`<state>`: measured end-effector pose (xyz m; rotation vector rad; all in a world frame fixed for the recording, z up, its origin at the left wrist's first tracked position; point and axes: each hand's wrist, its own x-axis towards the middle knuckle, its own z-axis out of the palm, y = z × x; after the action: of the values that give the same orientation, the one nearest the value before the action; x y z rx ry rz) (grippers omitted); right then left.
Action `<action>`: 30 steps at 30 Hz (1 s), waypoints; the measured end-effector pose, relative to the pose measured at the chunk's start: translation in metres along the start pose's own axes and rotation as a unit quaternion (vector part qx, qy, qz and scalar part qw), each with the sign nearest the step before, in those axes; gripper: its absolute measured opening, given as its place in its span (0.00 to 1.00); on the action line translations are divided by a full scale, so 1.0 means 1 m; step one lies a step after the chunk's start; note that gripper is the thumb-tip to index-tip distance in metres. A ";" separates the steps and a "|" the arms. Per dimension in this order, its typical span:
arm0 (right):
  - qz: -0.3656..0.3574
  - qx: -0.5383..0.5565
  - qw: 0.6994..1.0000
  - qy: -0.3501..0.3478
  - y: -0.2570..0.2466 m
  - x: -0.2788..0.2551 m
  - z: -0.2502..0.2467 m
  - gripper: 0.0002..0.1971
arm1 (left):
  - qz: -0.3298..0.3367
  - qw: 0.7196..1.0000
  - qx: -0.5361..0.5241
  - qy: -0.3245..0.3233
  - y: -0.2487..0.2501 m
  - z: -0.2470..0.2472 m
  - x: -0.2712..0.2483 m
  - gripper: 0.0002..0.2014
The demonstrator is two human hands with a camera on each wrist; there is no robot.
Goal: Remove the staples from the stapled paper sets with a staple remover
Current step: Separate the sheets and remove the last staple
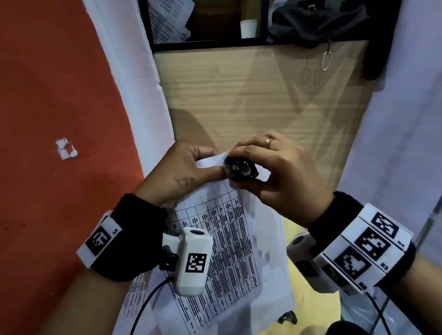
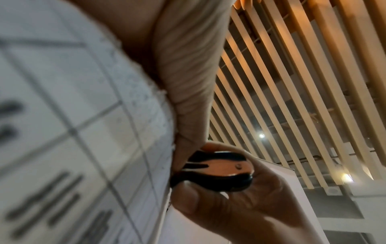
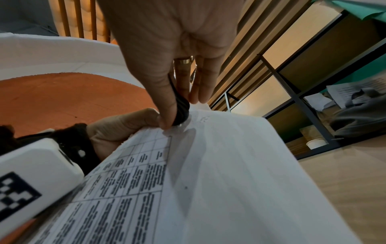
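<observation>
A stapled paper set (image 1: pixel 223 249) printed with a table is held up off the wooden table (image 1: pixel 261 95). My left hand (image 1: pixel 187 168) pinches its top corner, thumb on the printed face. My right hand (image 1: pixel 274 167) grips a black staple remover (image 1: pixel 241 168) between thumb and fingers, with its jaws against that same corner. In the left wrist view the remover (image 2: pixel 215 171) shows a metal plate and rivet, pressed to the paper edge (image 2: pixel 125 115). The right wrist view shows the remover (image 3: pixel 180 109) at the sheet's corner (image 3: pixel 208 148). The staple itself is hidden.
An orange wall (image 1: pixel 30 105) stands at the left. A dark-framed shelf (image 1: pixel 212 42) at the back holds papers (image 1: pixel 168 12), a white cup (image 1: pixel 248 28) and a dark bag (image 1: pixel 316 18). A small black object (image 1: pixel 287 318) lies below the sheets.
</observation>
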<state>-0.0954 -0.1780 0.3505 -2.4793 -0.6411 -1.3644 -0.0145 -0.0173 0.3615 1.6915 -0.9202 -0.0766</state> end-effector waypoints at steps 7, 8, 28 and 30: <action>-0.013 -0.001 1.000 0.000 0.000 0.001 0.003 0.14 | 0.006 1.000 -0.022 -0.018 -0.002 -0.003 0.000 0.15; -0.013 0.001 1.000 0.001 0.000 0.001 0.003 0.13 | 0.006 0.999 -0.030 -0.019 -0.003 -0.005 0.001 0.17; 0.175 0.343 0.922 0.048 0.000 -0.002 0.006 0.16 | 0.038 0.995 -0.086 -0.028 -0.012 -0.007 0.000 0.04; 0.132 0.234 0.961 0.062 0.002 -0.004 0.012 0.14 | 0.041 0.998 -0.042 0.006 -0.016 -0.004 0.004 0.07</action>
<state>-0.0875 -0.1756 0.3411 -2.0036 -0.5100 -1.1044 -0.0018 -0.0159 0.3504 1.5724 -0.9644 -0.0501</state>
